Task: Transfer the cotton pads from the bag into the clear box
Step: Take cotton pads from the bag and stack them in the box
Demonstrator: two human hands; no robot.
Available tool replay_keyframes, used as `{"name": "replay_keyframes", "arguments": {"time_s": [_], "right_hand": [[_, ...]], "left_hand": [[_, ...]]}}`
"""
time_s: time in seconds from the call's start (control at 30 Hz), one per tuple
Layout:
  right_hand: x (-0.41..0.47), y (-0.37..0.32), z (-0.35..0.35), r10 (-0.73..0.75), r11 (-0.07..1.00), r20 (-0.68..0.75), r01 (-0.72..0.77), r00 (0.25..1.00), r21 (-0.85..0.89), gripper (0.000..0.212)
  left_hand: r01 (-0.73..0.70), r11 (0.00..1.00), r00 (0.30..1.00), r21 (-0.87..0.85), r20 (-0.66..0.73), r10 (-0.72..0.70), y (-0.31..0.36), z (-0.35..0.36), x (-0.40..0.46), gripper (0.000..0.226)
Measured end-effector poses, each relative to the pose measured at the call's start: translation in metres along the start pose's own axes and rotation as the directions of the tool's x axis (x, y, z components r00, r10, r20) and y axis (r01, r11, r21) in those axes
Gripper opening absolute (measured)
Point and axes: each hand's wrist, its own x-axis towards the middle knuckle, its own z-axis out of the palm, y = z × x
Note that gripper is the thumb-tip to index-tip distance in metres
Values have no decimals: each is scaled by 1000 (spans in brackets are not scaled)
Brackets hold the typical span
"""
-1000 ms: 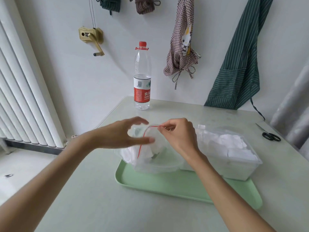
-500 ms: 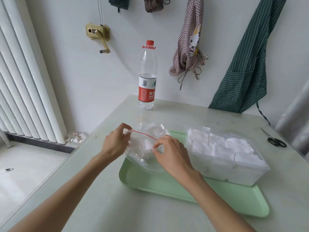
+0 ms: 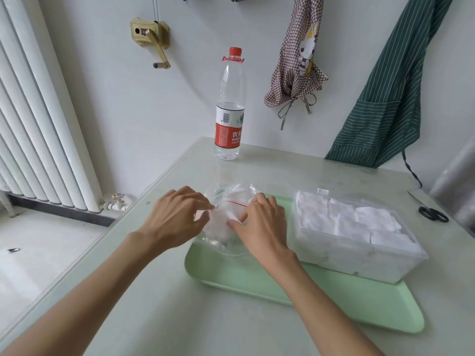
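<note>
Both hands, left hand (image 3: 177, 219) and right hand (image 3: 262, 224), pinch the crinkly clear bag (image 3: 226, 199) at nine o'clock of the pad-filled rectangular clear box (image 3: 359, 258).

My left hand (image 3: 177, 218) and right hand (image 3: 261, 223) both pinch the mouth of a clear zip bag (image 3: 226, 201), at either end of its red seal line. The bag rests on the left end of a pale green tray (image 3: 257, 283) and holds a few white cotton pads (image 3: 221, 224). Beside it on the tray stands the clear box (image 3: 359, 255), filled with white cotton pads. The tray sits on the worktop (image 3: 180, 317). A water bottle (image 3: 230, 106) with a red cap stands upright at the worktop's far edge; black scissors (image 3: 431, 213) lie at the right.
</note>
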Motion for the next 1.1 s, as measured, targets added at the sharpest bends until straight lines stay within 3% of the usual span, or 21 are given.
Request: {"name": "replay_keyframes", "arguments": {"time_s": [0.1, 0.2, 0.3, 0.5, 0.63, 0.73, 0.8, 0.87, 0.97, 1.03, 1.1], "right_hand": [[0, -1, 0, -19, 999, -20, 20, 1000, 44, 26], [0, -2, -2, -63, 995, -48, 66, 997, 68, 16], [-1, 1, -10, -94, 988, -77, 102, 993, 115, 12], [-6, 13, -18, -91, 967, -99, 111, 991, 230, 10], [-5, 21, -29, -64, 926, -104, 98, 993, 365, 10], [-4, 26, -41, -4, 905, -206, 91, 978, 416, 13], [-4, 32, -52, 73, 831, -211, 58, 975, 553, 11], [-3, 41, -66, 170, 687, -119, -31, 978, 726, 9], [-2, 49, -78, 200, 429, 57, -140, 978, 892, 10], [0, 51, -80, 188, 323, 106, -164, 976, 932, 9], [1, 51, -80, 198, 321, 99, -160, 975, 933, 10]], "left_hand": [[174, 977, 933, -121, 337, -124, -1, 1, -2, 82], [239, 963, 893, -126, 418, -167, 2, 0, 0, 93], [348, 925, 867, -152, 428, -256, 7, -2, 10, 74], [431, 888, 866, -158, 348, -358, 17, 5, 26, 69], [432, 894, 852, -119, 380, -361, 15, 4, 33, 71], [408, 901, 843, -150, 442, -308, 11, 2, 35, 71], [449, 860, 813, -240, 509, -283, 9, -8, 36, 69], [506, 793, 804, -340, 519, -290, 10, -26, 38, 62], [491, 709, 871, -507, 311, -381, 19, -54, 40, 29], [475, 603, 875, -641, 275, -397, 36, -67, 44, 38], [506, 518, 862, -690, 376, -340, 55, -72, 48, 51]]}}
